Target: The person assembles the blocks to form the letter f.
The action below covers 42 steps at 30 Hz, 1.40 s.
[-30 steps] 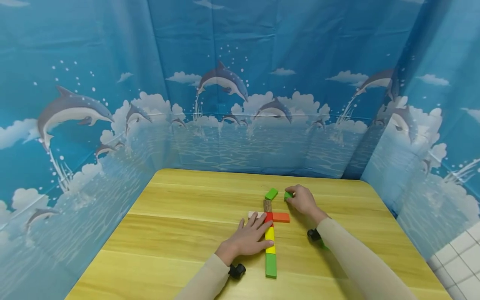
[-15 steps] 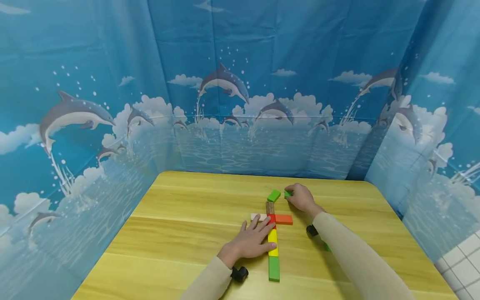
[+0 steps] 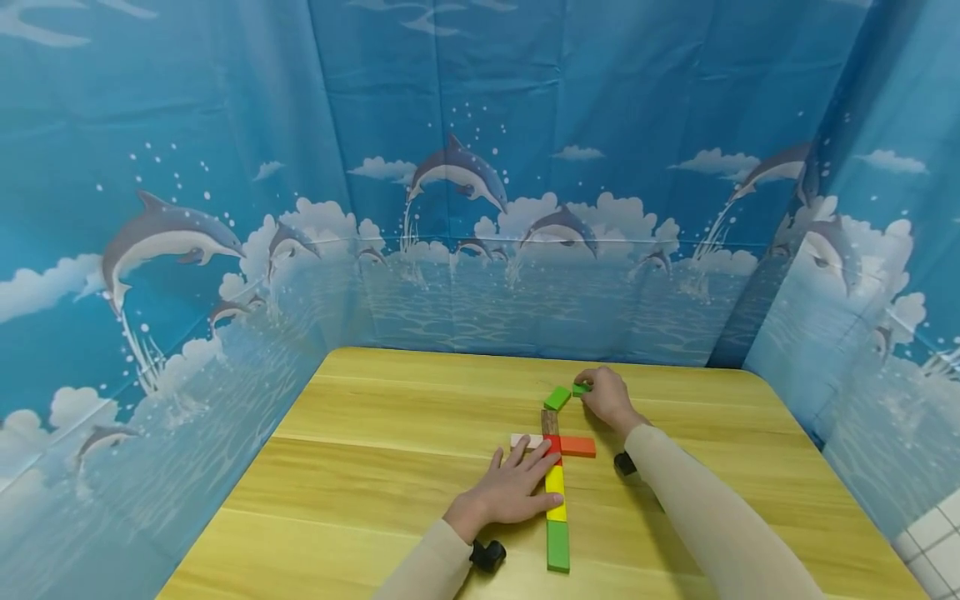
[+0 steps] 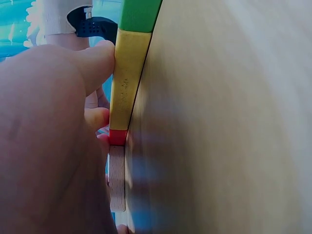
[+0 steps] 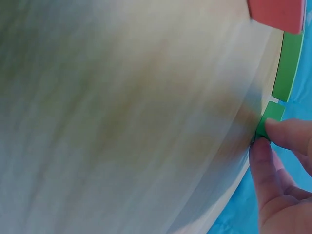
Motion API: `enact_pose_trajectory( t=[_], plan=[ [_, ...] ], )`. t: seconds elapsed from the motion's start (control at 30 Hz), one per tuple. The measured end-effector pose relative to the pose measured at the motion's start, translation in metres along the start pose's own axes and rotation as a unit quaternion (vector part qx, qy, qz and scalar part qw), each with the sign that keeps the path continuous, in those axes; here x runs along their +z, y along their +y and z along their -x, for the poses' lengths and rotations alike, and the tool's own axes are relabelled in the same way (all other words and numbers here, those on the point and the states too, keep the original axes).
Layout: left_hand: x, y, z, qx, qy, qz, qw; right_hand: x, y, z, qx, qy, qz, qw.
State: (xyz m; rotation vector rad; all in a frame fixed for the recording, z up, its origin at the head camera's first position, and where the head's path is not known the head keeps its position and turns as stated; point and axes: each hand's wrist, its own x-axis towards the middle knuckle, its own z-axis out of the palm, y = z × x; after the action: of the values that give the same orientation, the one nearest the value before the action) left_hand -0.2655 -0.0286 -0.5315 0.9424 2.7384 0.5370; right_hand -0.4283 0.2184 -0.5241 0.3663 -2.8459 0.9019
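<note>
My right hand (image 3: 609, 400) pinches a small green block (image 5: 271, 115) between thumb and fingers at the table's far side. Just left of it, another green block (image 3: 557, 398) lies slantwise, its near end at a bark-brown block (image 3: 551, 422). Below the brown one comes a red block (image 3: 552, 442), flanked by an orange block (image 3: 578, 447) and a pale wooden block (image 3: 522, 440). A yellow block (image 4: 127, 80) and a third green block (image 3: 558, 547) continue the line toward me. My left hand (image 3: 506, 493) rests spread over the row, fingertips at the pale and red blocks, thumb on the yellow.
The blocks lie on a wood-grain table (image 3: 360, 467). A blue dolphin-print curtain (image 3: 480, 300) hangs around its back and sides. Black wrist cameras sit below both hands, and white tiles (image 3: 930, 542) show at the lower right.
My right hand has brought its green block left, closer to the slanted green block. My left hand stays on the row. The whole head view has shifted slightly.
</note>
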Motion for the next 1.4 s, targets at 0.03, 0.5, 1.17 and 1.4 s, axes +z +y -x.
enact_pose_trajectory(
  t=[0.03,0.5,1.17,1.4],
  plan=[
    [0.000,0.000,0.000,-0.001,0.001,0.000,1.0000,0.000,0.000,0.000,0.000,0.000,-0.001,1.000],
    [-0.002,0.003,0.001,-0.001,-0.003,0.003,1.0000,-0.003,-0.003,0.001,0.014,0.002,-0.009,1.000],
    [0.006,-0.001,-0.005,0.001,0.000,-0.009,1.0000,-0.009,-0.001,0.001,0.027,-0.027,-0.026,0.999],
    [0.002,-0.001,-0.002,-0.001,0.007,-0.015,0.9999,-0.024,-0.008,0.007,0.010,-0.030,-0.029,0.999]
  ],
)
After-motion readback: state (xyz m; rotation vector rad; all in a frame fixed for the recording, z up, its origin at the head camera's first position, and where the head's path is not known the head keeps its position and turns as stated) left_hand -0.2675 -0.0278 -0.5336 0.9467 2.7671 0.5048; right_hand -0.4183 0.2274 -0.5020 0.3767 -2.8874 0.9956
